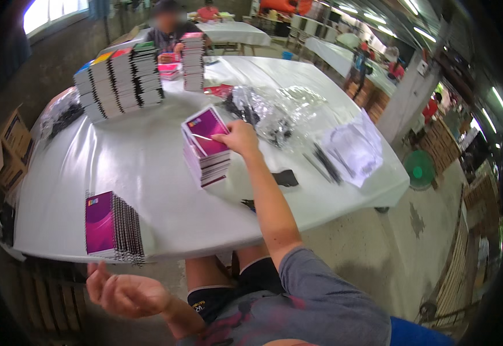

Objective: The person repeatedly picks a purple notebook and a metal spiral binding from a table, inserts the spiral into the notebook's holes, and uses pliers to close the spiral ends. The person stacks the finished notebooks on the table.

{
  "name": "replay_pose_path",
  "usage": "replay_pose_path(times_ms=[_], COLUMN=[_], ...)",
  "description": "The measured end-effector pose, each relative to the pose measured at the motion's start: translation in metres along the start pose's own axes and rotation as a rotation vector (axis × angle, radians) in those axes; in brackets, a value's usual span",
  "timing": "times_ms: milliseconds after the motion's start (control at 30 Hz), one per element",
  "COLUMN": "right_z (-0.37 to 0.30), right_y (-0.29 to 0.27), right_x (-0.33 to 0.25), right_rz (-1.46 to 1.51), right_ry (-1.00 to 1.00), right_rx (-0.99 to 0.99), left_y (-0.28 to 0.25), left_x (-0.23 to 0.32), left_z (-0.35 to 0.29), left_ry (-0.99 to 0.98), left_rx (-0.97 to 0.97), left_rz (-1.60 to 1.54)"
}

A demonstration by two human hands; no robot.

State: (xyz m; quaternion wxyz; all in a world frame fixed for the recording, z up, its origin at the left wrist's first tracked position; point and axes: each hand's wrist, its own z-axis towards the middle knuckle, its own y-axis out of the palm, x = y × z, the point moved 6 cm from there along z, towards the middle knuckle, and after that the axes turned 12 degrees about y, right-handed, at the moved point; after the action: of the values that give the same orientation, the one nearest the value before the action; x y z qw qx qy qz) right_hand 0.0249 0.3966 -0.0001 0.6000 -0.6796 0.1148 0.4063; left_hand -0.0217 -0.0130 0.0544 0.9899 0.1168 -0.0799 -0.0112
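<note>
My right hand (240, 138) pinches the right edge of a purple-covered notebook (205, 130), which lies slightly askew on top of a tall stack of notebooks (208, 168) mid-table. Off the near edge, my left hand (129, 294) is palm up with loosely curled fingers and nothing in it. Just beyond it, at the table's near left, stands a second stack of spiral-bound notebooks (100, 224) with the same purple cover. Their black coil bindings face right.
Tall notebook stacks (119, 81) in several colours stand at the back left of the white-covered table (165, 213). Clear plastic bags with black coils (263, 112) lie right of centre, near loose black coils (326, 164) and white plastic (352, 147). A person (174, 32) sits across.
</note>
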Motion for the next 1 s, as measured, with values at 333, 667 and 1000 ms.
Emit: replay_pose_path(times_ms=[333,667,1000], right_z=[-0.061,-0.193,-0.185], right_y=[-0.049,0.003,0.043], right_x=[-0.036,0.028,0.103], right_rz=[0.303,-0.097,0.75], right_ry=[-0.252,-0.451,-0.04], right_rx=[0.362,-0.053,-0.326], left_y=[0.076,0.119,0.122], left_x=[0.032,0.006,0.016], left_z=[-0.023,-0.138,-0.183], left_ry=[-0.021,-0.572,-0.447], left_rx=[-0.429,-0.646,-0.706], left_rz=[-0.099,-0.357,-0.209])
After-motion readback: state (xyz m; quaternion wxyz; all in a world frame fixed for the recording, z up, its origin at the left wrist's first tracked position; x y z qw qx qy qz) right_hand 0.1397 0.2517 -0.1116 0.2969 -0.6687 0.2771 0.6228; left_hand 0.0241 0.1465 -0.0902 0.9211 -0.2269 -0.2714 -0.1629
